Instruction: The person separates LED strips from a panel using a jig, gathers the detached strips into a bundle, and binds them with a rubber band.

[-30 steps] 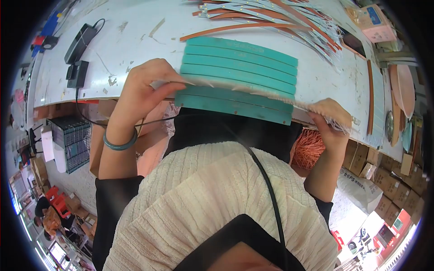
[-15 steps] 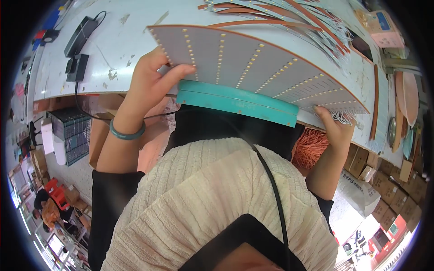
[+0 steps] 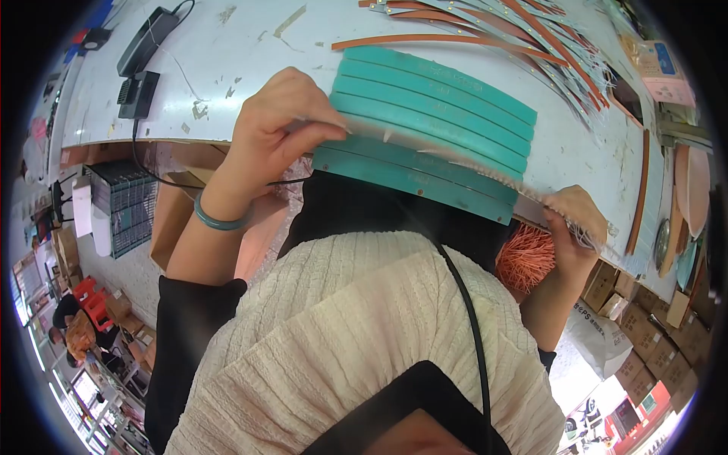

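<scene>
An LED circuit board panel (image 3: 455, 157) is seen almost edge-on and blurred, so its face with the rows of LEDs is hidden. My left hand (image 3: 282, 125) pinches its left end between thumb and fingers. My right hand (image 3: 574, 227) grips the other end, where thin white wires hang by the fingers. Under the panel lies a teal grooved block (image 3: 440, 87) at the table's front edge; I cannot tell whether the panel touches it.
LED strips (image 3: 523, 45) with brown backs are piled at the back right of the white table (image 3: 250, 53). A black power adapter (image 3: 138, 95) lies on the left, its cable dropping over the front edge. Orange strands (image 3: 525, 258) hang below the right side. A person (image 3: 76, 330) sits far left.
Both hands have tilted the panel from showing its LED face to nearly edge-on. The teal block's grooved top has come into view behind it.
</scene>
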The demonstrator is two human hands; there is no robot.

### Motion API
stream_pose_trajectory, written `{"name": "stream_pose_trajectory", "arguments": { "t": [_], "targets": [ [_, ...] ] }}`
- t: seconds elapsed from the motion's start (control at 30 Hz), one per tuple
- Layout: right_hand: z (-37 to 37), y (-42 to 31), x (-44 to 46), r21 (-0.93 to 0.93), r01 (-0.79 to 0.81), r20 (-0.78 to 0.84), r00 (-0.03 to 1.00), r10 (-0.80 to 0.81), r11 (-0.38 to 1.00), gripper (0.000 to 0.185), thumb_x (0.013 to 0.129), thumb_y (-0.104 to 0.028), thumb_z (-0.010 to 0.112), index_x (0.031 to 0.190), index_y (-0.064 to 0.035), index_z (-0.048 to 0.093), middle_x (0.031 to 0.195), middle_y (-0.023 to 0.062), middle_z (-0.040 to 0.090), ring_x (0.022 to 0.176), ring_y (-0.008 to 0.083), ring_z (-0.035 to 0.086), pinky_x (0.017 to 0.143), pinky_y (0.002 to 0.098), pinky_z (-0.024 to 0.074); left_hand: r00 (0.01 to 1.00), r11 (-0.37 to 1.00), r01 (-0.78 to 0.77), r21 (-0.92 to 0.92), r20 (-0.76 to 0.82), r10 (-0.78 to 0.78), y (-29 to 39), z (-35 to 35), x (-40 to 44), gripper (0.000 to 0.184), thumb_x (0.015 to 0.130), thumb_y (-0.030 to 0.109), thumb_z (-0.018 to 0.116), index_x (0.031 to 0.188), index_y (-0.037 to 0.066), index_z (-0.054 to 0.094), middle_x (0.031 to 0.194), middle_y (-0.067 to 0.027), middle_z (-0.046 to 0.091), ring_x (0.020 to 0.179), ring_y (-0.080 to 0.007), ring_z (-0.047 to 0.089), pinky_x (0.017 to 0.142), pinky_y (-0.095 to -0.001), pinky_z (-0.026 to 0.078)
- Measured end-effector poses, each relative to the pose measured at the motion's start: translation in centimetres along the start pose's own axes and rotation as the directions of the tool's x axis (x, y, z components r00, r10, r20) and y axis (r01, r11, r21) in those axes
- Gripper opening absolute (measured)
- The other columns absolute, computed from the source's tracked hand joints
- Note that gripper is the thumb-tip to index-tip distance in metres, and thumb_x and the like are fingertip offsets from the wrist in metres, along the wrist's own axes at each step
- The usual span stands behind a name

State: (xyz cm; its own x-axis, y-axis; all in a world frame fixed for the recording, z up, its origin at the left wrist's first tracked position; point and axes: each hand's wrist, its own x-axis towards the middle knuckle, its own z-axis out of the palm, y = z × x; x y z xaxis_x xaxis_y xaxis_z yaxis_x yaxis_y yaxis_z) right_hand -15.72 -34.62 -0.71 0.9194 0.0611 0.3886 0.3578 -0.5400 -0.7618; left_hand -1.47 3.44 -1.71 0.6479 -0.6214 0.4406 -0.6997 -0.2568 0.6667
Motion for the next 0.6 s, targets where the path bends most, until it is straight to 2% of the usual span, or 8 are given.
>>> {"name": "stream_pose_trajectory", "arguments": {
  "t": [0.1, 0.17, 0.2, 0.33, 0.43, 0.5, 0.53, 0.6],
  "targets": [
    [-0.7, 1.0, -1.5, 0.053, -0.347, -0.069, 0.934, 0.350, 0.936, 0.032, 0.079, -0.008, 0.077, 0.106, 0.0035, 0.065, 0.098, 0.0073, 0.067, 0.089, 0.0162, 0.060, 0.078, 0.0314, 0.0486, 0.977, 0.973, 0.210, -0.096, -0.019, -0.213, 1.2, 0.4, 0.1, 0.013, 0.082, 0.012, 0.074, 0.089, 0.002, 0.071, 0.084, -0.0058, 0.065, 0.073, -0.0164, 0.060, 0.067, -0.0287, 0.047],
    [-1.0, 1.8, -0.8, 0.029, -0.479, -0.077, 0.874, 0.479, 0.878, 0.035, 0.079, -0.009, 0.077, 0.109, 0.0039, 0.064, 0.100, 0.0077, 0.067, 0.090, 0.0153, 0.060, 0.079, 0.0301, 0.0482, 0.948, 0.936, 0.312, -0.162, -0.012, -0.318, 1.4, 0.7, 0.2, 0.016, 0.086, 0.015, 0.071, 0.092, 0.000, 0.070, 0.085, -0.0053, 0.065, 0.075, -0.0142, 0.060, 0.067, -0.0281, 0.048],
    [-0.7, 1.5, 0.1, 0.102, -0.532, -0.036, 0.842, 0.538, 0.841, 0.040, 0.081, -0.012, 0.076, 0.113, 0.0050, 0.062, 0.104, 0.0094, 0.066, 0.090, 0.0149, 0.060, 0.082, 0.0290, 0.0480, 0.935, 0.917, 0.350, -0.190, 0.010, -0.355, 1.3, 0.9, 0.1, 0.018, 0.088, 0.016, 0.069, 0.094, -0.001, 0.069, 0.085, -0.0053, 0.065, 0.076, -0.0132, 0.060, 0.068, -0.0278, 0.048],
    [0.9, 1.2, 2.6, 0.227, -0.574, -0.007, 0.807, 0.591, 0.786, 0.039, 0.083, -0.014, 0.073, 0.115, 0.0051, 0.061, 0.105, 0.0107, 0.067, 0.092, 0.0160, 0.062, 0.083, 0.0290, 0.0484, 0.813, 0.791, 0.582, -0.189, 0.111, -0.572, 0.9, 1.2, 1.2, 0.024, 0.090, 0.021, 0.068, 0.099, -0.002, 0.068, 0.083, -0.0061, 0.065, 0.075, -0.0111, 0.060, 0.068, -0.0262, 0.049],
    [0.7, 1.0, 2.9, 0.273, -0.541, 0.024, 0.830, 0.557, 0.795, 0.041, 0.084, -0.016, 0.073, 0.116, 0.0051, 0.060, 0.106, 0.0108, 0.067, 0.092, 0.0163, 0.062, 0.083, 0.0289, 0.0486, 0.812, 0.742, 0.575, -0.345, 0.135, -0.567, 1.5, 1.0, 1.5, 0.022, 0.088, 0.017, 0.070, 0.098, -0.003, 0.068, 0.077, -0.0065, 0.065, 0.071, -0.0099, 0.058, 0.066, -0.0260, 0.049],
    [-0.1, 1.6, 2.2, 0.265, -0.558, 0.075, 0.825, 0.560, 0.786, 0.040, 0.081, -0.013, 0.075, 0.115, 0.0044, 0.061, 0.105, 0.0105, 0.067, 0.092, 0.0168, 0.062, 0.082, 0.0290, 0.0491, 0.861, 0.802, 0.500, -0.326, 0.091, -0.500, 1.4, 1.1, 0.8, 0.020, 0.086, 0.014, 0.071, 0.096, -0.003, 0.069, 0.074, -0.0054, 0.065, 0.069, -0.0103, 0.058, 0.065, -0.0257, 0.049],
    [-0.1, 1.4, 1.6, 0.220, -0.545, 0.039, 0.833, 0.551, 0.809, 0.040, 0.080, -0.010, 0.076, 0.114, 0.0041, 0.061, 0.104, 0.0099, 0.067, 0.091, 0.0169, 0.062, 0.081, 0.0291, 0.0494, 0.883, 0.829, 0.461, -0.315, 0.074, -0.463, 1.4, 1.0, 0.3, 0.018, 0.085, 0.012, 0.072, 0.096, -0.003, 0.069, 0.073, -0.0048, 0.064, 0.068, -0.0105, 0.058, 0.064, -0.0256, 0.048],
    [0.1, 0.4, -0.2, 0.124, -0.518, -0.033, 0.850, 0.526, 0.846, 0.040, 0.077, -0.004, 0.078, 0.112, 0.0034, 0.061, 0.101, 0.0087, 0.068, 0.090, 0.0170, 0.063, 0.079, 0.0293, 0.0501, 0.873, 0.854, 0.488, -0.182, 0.112, -0.475, 1.9, 0.3, -0.6, 0.016, 0.084, 0.008, 0.073, 0.095, -0.002, 0.069, 0.074, -0.0044, 0.065, 0.067, -0.0109, 0.058, 0.063, -0.0252, 0.048]
  ]
}}
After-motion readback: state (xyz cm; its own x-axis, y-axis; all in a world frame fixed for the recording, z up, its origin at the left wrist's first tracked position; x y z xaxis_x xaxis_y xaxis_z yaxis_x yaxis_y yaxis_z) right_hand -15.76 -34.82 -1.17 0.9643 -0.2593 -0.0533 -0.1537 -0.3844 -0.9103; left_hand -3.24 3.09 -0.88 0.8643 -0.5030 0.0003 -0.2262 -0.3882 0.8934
